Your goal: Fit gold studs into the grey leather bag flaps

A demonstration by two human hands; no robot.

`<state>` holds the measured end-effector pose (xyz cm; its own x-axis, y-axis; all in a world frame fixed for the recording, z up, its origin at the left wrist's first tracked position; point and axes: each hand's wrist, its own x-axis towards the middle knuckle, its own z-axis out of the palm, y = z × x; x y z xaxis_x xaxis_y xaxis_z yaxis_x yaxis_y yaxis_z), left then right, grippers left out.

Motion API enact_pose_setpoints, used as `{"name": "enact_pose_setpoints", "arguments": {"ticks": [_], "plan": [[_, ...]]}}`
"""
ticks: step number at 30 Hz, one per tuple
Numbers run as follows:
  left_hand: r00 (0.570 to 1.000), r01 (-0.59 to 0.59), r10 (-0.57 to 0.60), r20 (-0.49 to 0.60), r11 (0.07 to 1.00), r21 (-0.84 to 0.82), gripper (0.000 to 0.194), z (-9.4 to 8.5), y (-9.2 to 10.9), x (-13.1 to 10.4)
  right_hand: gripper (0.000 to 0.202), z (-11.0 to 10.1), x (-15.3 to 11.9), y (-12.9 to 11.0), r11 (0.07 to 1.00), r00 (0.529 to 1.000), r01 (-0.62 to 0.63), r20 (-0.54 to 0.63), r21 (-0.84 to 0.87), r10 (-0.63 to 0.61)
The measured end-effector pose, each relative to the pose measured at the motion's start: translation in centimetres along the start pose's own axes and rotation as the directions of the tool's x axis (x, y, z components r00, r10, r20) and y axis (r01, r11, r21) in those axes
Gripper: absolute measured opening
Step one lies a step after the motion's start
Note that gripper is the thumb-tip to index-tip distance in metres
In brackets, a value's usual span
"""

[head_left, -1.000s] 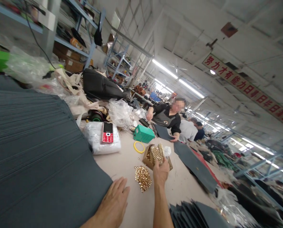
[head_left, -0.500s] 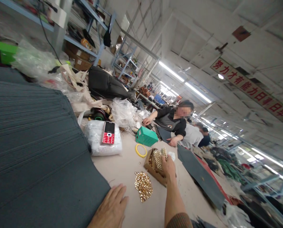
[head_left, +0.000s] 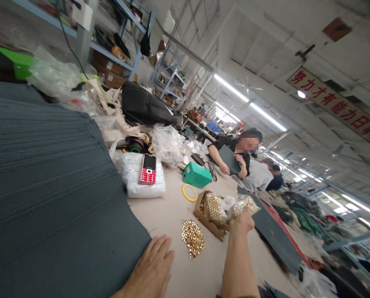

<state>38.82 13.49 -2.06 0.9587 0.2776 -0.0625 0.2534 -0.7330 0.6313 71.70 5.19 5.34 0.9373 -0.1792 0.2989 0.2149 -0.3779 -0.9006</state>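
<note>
My right hand (head_left: pixel 244 220) grips a clear plastic bag of small gold metal pieces (head_left: pixel 242 207), held just past the right side of a cardboard box (head_left: pixel 210 222). Inside that box lies another bag of gold pieces (head_left: pixel 214 207), along with some crumpled clear plastic. My left hand (head_left: pixel 153 261) rests flat on the table, fingers stretched out, by the edge of a stack of dark grey sheets (head_left: pixel 63 198). Between my hands is a loose pile of gold pieces (head_left: pixel 193 239), apart from both.
Behind the box are a yellow tape roll (head_left: pixel 189 193) and a green device (head_left: pixel 197 174). A red phone (head_left: pixel 148 169) lies on a white plastic-wrapped packet (head_left: pixel 130 176). Across the table a co-worker (head_left: pixel 234 155) holds a dark sheet. More grey sheets (head_left: pixel 272 231) lie at the right.
My right hand has lifted a bag of gold pieces out of the box and moved right. My left hand stays flat. The co-worker has raised a dark sheet. The view has shifted slightly.
</note>
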Motion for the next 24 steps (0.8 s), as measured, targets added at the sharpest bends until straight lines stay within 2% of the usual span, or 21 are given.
{"name": "enact_pose_setpoints", "arguments": {"ticks": [3,6,8,11,13,14,16,17,21,24], "plan": [[0.992,-0.044,0.028,-0.12,0.99,-0.133,0.049,0.8,-0.4,0.3,0.051,-0.7,-1.6,-2.0,0.959,0.998,-0.054,0.053,0.278,0.041],[0.962,-0.121,0.011,-0.273,0.913,-0.389,0.046,0.8,-0.6,0.8,0.049,-1.0,-6.0,-3.1,0.878,0.984,-0.127,0.173,0.461,0.051],[0.94,-0.149,-0.076,-0.333,0.787,-0.599,0.046,0.0,-0.7,1.1,0.048,-0.6,-10.2,-3.2,0.83,0.964,-0.185,0.261,0.526,0.049],[0.915,-0.158,-0.243,-0.322,0.52,-0.84,0.057,-1.6,-1.2,1.5,0.051,0.7,-17.2,-2.6,0.78,0.917,-0.283,0.396,0.557,0.05],[0.901,-0.185,-0.302,-0.311,0.381,-0.906,0.063,-2.4,-1.8,1.7,0.049,1.5,-21.3,-2.1,0.754,0.85,-0.374,0.526,0.54,0.044],[0.894,-0.203,-0.318,-0.317,0.345,-0.916,0.063,-2.7,-2.1,1.8,0.047,1.8,-23.0,-1.9,0.741,0.806,-0.42,0.591,0.524,0.039],[0.872,-0.229,-0.339,-0.353,0.355,-0.906,0.057,-3.0,-2.8,2.0,0.044,2.1,-25.6,-1.4,0.725,0.739,-0.478,0.673,0.496,0.027],[0.86,-0.233,-0.351,-0.372,0.378,-0.896,0.053,-3.1,-3.1,2.1,0.043,2.2,-26.5,-1.1,0.726,0.731,-0.482,0.682,0.491,0.024],[0.82,-0.229,-0.393,-0.416,0.441,-0.868,0.043,-2.8,-3.5,2.2,0.046,2.2,-28.1,-0.2,0.774,0.766,-0.409,0.642,0.483,0.005],[0.798,-0.249,-0.399,-0.453,0.466,-0.849,0.041,-2.7,-3.4,2.3,0.046,2.0,-28.3,0.5,0.817,0.795,-0.298,0.603,0.493,-0.074]]}}
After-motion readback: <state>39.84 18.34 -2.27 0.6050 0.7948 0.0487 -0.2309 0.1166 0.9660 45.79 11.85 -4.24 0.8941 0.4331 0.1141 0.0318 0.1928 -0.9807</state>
